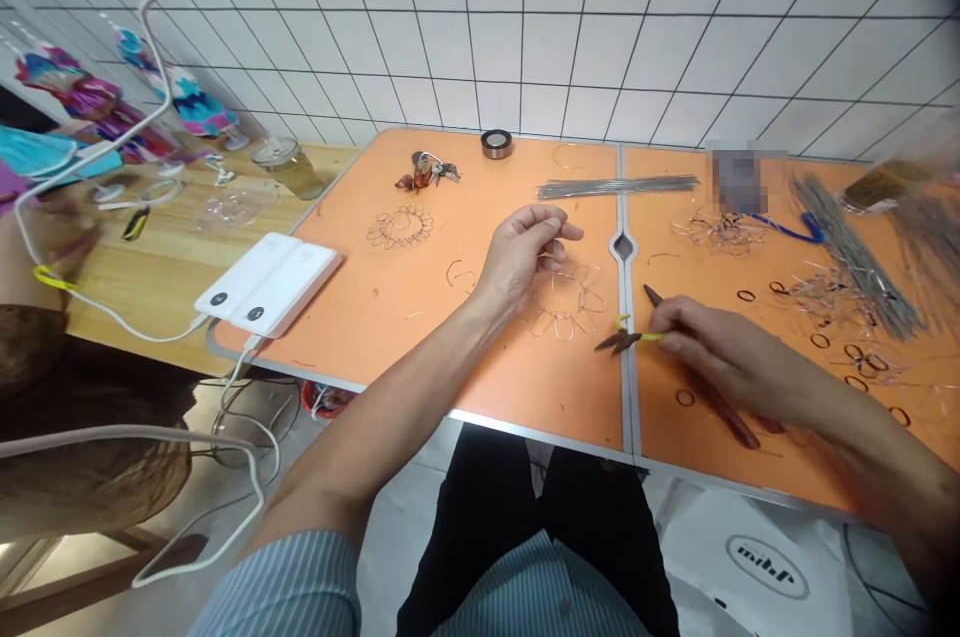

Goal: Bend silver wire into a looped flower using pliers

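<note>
My left hand (pixel 525 252) is raised over the orange table (pixel 420 347), its fingers pinched on a thin wire flower frame (pixel 566 302) whose petal loops hang down to the tabletop. My right hand (pixel 720 352) rests on the table to the right of the centre seam and grips small yellow-handled pliers (pixel 626 339), their jaws pointing left toward the wire frame. A second pair of pliers with dark red handles (pixel 720 402) lies under and just in front of my right hand.
A finished wire flower (pixel 400 227), keys (pixel 424 172) and a tape roll (pixel 496 143) lie at the back. Straight wire bundles (pixel 619 186) (pixel 855 252), small rings (pixel 851 352) and wire scraps fill the right side. Two white power banks (pixel 268 283) sit at the left edge. Another person (pixel 45 337) sits left.
</note>
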### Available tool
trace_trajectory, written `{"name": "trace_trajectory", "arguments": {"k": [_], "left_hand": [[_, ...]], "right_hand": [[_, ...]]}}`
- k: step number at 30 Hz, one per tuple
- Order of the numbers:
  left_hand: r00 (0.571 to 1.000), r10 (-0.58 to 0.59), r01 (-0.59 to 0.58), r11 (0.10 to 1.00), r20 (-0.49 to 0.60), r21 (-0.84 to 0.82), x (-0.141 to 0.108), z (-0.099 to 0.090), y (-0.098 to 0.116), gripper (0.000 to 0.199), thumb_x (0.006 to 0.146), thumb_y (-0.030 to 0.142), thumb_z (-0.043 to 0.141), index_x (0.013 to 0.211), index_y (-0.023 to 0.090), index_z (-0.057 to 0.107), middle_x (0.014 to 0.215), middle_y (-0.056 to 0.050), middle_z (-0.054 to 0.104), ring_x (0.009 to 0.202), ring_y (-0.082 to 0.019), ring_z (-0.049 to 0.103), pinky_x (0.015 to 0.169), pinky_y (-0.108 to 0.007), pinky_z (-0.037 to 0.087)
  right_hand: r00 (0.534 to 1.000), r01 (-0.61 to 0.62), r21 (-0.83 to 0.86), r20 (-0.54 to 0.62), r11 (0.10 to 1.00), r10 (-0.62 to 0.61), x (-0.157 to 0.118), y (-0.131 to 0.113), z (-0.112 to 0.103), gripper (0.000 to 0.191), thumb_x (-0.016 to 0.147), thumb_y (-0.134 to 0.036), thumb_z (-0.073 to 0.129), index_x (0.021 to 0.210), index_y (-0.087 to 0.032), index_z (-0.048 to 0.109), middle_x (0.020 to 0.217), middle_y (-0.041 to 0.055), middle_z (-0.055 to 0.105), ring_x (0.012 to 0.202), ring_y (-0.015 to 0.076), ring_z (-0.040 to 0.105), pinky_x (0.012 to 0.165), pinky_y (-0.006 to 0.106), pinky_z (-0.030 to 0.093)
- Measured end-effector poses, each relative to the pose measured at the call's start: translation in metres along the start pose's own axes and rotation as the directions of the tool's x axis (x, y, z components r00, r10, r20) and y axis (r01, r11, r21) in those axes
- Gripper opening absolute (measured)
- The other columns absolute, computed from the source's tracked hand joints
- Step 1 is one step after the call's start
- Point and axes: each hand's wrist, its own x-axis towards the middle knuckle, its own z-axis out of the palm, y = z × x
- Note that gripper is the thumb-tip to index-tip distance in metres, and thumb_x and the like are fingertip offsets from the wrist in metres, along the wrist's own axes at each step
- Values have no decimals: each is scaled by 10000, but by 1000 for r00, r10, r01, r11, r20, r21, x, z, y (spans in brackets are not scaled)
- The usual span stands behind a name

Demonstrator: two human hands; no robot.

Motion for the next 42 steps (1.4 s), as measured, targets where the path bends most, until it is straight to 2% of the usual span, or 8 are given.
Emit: {"name": "trace_trajectory", "arguments": {"k": [5, 10, 15, 18, 21, 27, 31, 42], "left_hand": [[991, 15, -9, 999, 133, -46, -4, 2, 0, 116, 945, 277, 820, 944, 211, 724, 1322, -65, 878, 686, -77, 704, 603, -216, 549], [977, 54, -30, 993, 204, -118, -5, 2, 1, 170, 911, 286, 890, 952, 199, 750, 1297, -92, 883, 743, -93, 759, 683, -226, 600], [984, -14, 37, 991, 180, -129, -5, 6, 0, 158, 912, 264, 898, 918, 190, 758, 1109, -81, 891, 719, -91, 754, 757, -236, 624], [973, -37, 70, 988, 227, -138, -7, 9, -1, 168, 906, 274, 907, 918, 188, 762, 1000, -77, 875, 677, -106, 735, 685, -246, 605], [968, -32, 66, 989, 250, -130, -8, 10, -1, 166, 902, 292, 907, 942, 185, 785, 953, -72, 855, 649, -118, 724, 614, -255, 588], [994, 12, -8, 999, 109, -40, -9, 8, 3, 127, 877, 225, 886, 958, 155, 818, 797, -6, 767, 589, -79, 678, 545, -204, 525], [994, 28, -27, 1000, 104, -12, -11, 9, 3, 137, 842, 215, 876, 941, 158, 801, 742, 7, 749, 529, -67, 622, 501, -206, 461], [996, 33, -38, 998, 86, 55, -13, 10, 3, 168, 806, 256, 865, 921, 173, 775, 721, 19, 727, 505, -58, 559, 483, -216, 394]], "right_hand": [[967, 13, 570, -215, 822, 134, 35, -30, 5, 337, 1113, -658, 661, 1095, -327, 600, 982, 26, 718, 848, 255, 748, 834, 467, 664], [958, -16, 481, -243, 877, 150, 80, -47, 18, 315, 1092, -584, 692, 1034, -292, 588, 816, 12, 694, 766, 238, 706, 801, 454, 620], [986, 43, 565, -156, 824, 55, 83, -50, 24, 478, 945, -614, 853, 1182, -291, 592, 898, -35, 638, 616, 162, 553, 569, 362, 508], [997, 14, 553, -68, 833, 28, 78, -53, 23, 397, 994, -595, 795, 1143, -293, 584, 797, -65, 573, 548, 143, 442, 527, 342, 394], [999, 29, 497, -50, 867, -5, 73, -52, 21, 409, 1046, -681, 704, 1047, -286, 599, 676, -73, 490, 562, 166, 428, 575, 355, 372], [950, 6, 72, -313, 997, 17, 70, -38, 16, 633, 1137, -772, 382, 912, -259, 676, 908, 62, 739, 863, 261, 645, 789, 409, 427], [912, -63, -134, -410, 989, 3, 70, -33, 15, 524, 1127, -677, 409, 944, -263, 672, 958, 73, 747, 911, 282, 665, 784, 412, 409], [877, -57, -311, -469, 949, -101, 68, -28, 20, 449, 1134, -581, 445, 1054, -253, 741, 989, 77, 774, 976, 295, 739, 729, 389, 413]]}}
